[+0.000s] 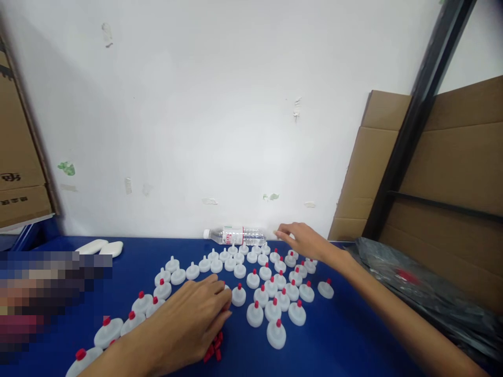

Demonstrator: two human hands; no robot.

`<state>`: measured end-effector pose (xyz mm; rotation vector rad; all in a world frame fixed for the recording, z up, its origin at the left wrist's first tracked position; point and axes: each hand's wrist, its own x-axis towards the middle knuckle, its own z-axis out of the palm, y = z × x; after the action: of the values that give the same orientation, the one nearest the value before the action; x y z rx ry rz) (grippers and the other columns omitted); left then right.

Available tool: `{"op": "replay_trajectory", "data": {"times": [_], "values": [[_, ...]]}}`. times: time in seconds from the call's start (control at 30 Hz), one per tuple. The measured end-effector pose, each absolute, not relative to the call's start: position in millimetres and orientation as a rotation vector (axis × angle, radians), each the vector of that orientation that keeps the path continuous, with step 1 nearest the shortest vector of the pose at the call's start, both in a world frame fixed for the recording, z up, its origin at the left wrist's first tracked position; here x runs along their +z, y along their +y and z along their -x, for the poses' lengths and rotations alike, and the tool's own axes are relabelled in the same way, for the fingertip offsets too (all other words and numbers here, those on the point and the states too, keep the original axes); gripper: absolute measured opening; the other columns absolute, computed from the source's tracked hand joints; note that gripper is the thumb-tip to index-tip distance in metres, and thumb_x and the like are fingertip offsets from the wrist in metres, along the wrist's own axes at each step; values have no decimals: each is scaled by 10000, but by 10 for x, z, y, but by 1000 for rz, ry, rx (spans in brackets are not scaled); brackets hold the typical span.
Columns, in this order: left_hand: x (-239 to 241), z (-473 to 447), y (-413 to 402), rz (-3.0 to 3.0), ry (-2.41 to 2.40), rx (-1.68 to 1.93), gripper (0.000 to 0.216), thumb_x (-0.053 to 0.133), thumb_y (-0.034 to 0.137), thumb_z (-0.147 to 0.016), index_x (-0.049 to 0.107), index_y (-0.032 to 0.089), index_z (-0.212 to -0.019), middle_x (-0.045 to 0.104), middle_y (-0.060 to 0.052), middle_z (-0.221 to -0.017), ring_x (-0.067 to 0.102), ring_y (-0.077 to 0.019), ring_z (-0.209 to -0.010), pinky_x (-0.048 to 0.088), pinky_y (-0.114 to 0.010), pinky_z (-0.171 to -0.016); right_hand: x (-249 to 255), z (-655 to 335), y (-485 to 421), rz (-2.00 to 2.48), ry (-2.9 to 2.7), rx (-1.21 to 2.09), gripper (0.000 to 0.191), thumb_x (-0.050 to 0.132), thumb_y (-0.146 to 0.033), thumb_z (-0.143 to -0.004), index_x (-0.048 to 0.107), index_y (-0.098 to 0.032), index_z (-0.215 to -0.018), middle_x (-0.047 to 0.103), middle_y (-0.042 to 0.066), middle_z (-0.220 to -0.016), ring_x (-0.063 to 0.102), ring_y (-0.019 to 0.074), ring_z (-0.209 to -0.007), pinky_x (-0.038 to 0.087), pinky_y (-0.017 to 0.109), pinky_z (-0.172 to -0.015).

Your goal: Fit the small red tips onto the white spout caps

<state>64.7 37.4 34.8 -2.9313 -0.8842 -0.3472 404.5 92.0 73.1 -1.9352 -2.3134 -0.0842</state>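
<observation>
Many round white plastic lids (276, 334) with narrow upright spouts are spread over the blue table. Some spouts wear small red caps (279, 322); several toward the back are bare. My left hand (192, 314) is closed with curled fingers beside a lid whose top it mostly covers. Whatever its fingertips pinch is hidden. Just below that hand lies a small heap of loose red caps (214, 347), partly covered by the palm. Over the back right lids, my right hand (302, 240) reaches left with its fingers apart and slightly bent, and no held thing shows.
A clear plastic bottle (236, 235) lies along the wall behind the lids. Two white oval pieces (111, 248) rest at the back left. Dark plastic bags (412, 283) cover the right side; cardboard (357, 167) leans there. A blurred patch hides the left edge.
</observation>
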Motion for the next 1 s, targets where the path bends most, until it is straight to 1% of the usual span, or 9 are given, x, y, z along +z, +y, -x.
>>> {"op": "replay_trajectory", "data": {"times": [0.17, 0.27, 0.4, 0.53, 0.6, 0.7, 0.77, 0.87, 1.0], "values": [[318, -675, 413, 2829, -913, -503, 279, 354, 190, -1063, 626, 240, -1030, 676, -18, -921, 660, -220, -802, 418, -340, -646, 638, -3727, 782, 1593, -2583, 9, 287, 636, -394, -1013, 653, -172, -1194, 684, 70, -1167, 688, 205, -969, 585, 414, -855], [259, -696, 434, 2774, -887, -601, 298, 361, 153, -1050, 646, 242, -1067, 693, -20, -928, 679, -221, -816, 436, -326, -618, 603, -3652, 724, 1505, -2615, 6, 275, 597, -422, -1032, 675, -159, -1058, 698, 34, -992, 682, 180, -866, 565, 397, -834], [218, -724, 457, 2701, -845, -746, 294, 391, 134, -1033, 648, 258, -1104, 696, -23, -965, 681, -203, -833, 476, -292, -599, 693, -3634, 689, 1458, -2549, -10, 496, 360, -453, -1108, 675, -177, -843, 649, 21, -733, 617, 179, -702, 479, 362, -770], [197, -722, 484, 2562, -862, -920, 329, 381, 103, -1024, 613, 254, -1203, 691, -46, -1016, 689, -202, -826, 460, -256, -523, 866, -3547, 576, 1409, -2483, 12, 363, 572, -536, -1004, 687, -193, -977, 704, 53, -898, 625, 206, -776, 419, 316, -672], [197, -714, 489, 2509, -864, -979, 298, 395, 130, -1040, 603, 235, -1225, 699, -57, -1037, 705, -202, -831, 490, -255, -527, 932, -3448, 477, 1350, -2495, 44, 256, 624, -463, -995, 667, -214, -1037, 707, 41, -998, 617, 183, -791, 411, 295, -656], [222, -709, 486, 2448, -857, -1040, 249, 419, 190, -1060, 598, 196, -1233, 729, -78, -1057, 732, -225, -887, 577, -307, -639, 979, -3278, 324, 1258, -2534, 89, 115, 629, -321, -1015, 615, -243, -1098, 696, 5, -1043, 591, 144, -765, 404, 272, -641], [245, -711, 483, 2430, -839, -1063, 237, 415, 203, -1067, 612, 194, -1198, 746, -73, -1039, 740, -229, -896, 600, -335, -701, 981, -3183, 247, 1221, -2546, 94, 197, 682, -274, -985, 570, -247, -1145, 690, -4, -1044, 581, 141, -754, 400, 270, -631], [264, -721, 484, 2431, -809, -1085, 244, 396, 207, -1076, 627, 215, -1151, 761, -51, -1031, 758, -202, -851, 596, -293, -658, 962, -3092, 181, 1196, -2554, 79, 349, 743, -233, -940, 522, -241, -1210, 688, 10, -1071, 589, 144, -737, 408, 282, -631], [255, -728, 475, 2468, -743, -1097, 265, 357, 226, -1096, 606, 225, -1185, 781, -24, -1031, 782, -158, -829, 584, -224, -625, 922, -3026, 151, 1163, -2601, 55, 338, 716, -237, -959, 504, -244, -1223, 705, 43, -1148, 637, 169, -765, 421, 294, -618]]}}
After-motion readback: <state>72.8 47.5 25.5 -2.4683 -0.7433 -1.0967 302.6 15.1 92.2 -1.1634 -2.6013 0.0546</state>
